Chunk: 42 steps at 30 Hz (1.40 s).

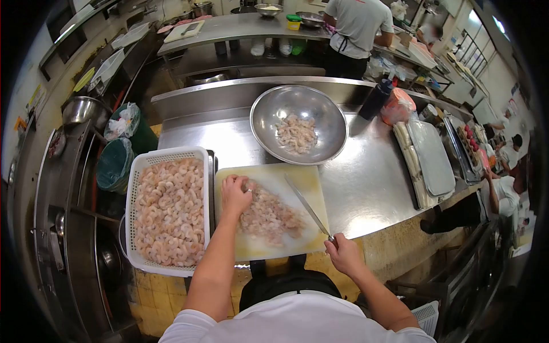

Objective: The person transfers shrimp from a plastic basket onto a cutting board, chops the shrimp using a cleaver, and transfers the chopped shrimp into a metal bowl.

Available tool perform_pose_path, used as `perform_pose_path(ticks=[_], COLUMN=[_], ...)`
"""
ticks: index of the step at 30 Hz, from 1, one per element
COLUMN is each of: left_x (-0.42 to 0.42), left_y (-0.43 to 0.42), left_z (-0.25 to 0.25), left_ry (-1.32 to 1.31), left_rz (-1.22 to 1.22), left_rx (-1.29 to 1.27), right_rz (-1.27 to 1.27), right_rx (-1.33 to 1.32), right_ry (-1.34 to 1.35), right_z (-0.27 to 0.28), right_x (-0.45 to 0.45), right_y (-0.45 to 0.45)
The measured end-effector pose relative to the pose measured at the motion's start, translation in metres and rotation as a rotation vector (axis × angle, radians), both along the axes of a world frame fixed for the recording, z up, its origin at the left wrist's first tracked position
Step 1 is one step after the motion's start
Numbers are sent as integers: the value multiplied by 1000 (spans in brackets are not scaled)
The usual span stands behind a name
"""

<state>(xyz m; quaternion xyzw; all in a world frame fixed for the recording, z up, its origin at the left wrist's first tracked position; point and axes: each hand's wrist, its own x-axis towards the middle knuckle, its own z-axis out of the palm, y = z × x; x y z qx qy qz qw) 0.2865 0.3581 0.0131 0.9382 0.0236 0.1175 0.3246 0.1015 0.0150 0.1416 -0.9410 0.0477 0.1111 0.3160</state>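
Note:
My right hand (343, 255) grips the handle of a knife (307, 204), whose blade slants up and left over the cutting board (271, 172), beside the shrimp. My left hand (235, 195) is at the upper left of a pile of cut, peeled shrimp (270, 214) on the board, its fingers curled onto some of them. Left of the board stands a white perforated basket (207, 217) full of whole peeled shrimp (170, 211). Behind the board, a large steel bowl (266, 117) holds a small heap of shrimp pieces (296, 135).
The steel counter (372, 177) has a raised back edge. At its right are stacked trays (430, 157), a dark bottle (377, 98) and a pink bag (397, 107). Lined bins (116, 166) stand to the left. A person (357, 28) works at the far counter.

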Motion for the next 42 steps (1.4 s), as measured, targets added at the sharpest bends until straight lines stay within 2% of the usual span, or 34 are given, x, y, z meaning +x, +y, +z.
perform_pose_path(ticks=[4, 7, 10, 12, 16, 19, 22, 25, 28, 31, 34, 37, 40, 42], left_x=[-19, -59, -102, -124, -137, -133, -130, -133, -139, -124, -100, -70, -54, -48], left_y=[-24, -47, -49, -44, -42, -46, -54, -82, -126, -168, -179, -159, -123, -105], left_z=[5, 13, 20, 29, 31, 30, 34, 31, 38, 25, 8, 3, 14, 33], left_ry=[23, -89, -191, -221, -235, -191, -223, -298, -301, -212, -93, 1, -115, 26], left_rz=[-141, -188, -191, -106, -50, -80, -211, -456, -701, -926, -992, -778, -643, -651], left_rx=[-63, -146, -305, -253, -239, -380, -233, -176, -91, 4, 261, 387, 410, 202], right_rz=[-60, 21, 4, -19, -73, -120, -184, -312, -339, -354, -356, -344, -306, -243], right_rx=[-134, -156, -10, 59, 232, 372, 529, 674, 647, 676, 636, 603, 602, 524], right_ry=[-48, 4, -56, -76, -89, -87, -28, -82, -143, -162, -143, -132, -203, -266], right_z=[-25, -30, -38, -31, 4, 7, -2, -6, 1, 10, 13, 11, -3, -19], right_x=[-11, -14, -9, -1, 13, 8, -7, -20, -24, -23, -25, -30, -34, -35], right_y=[18, 50, 60, 65, 60, 45, 27, 20, 14, 14, 13, 8, 3, -6])
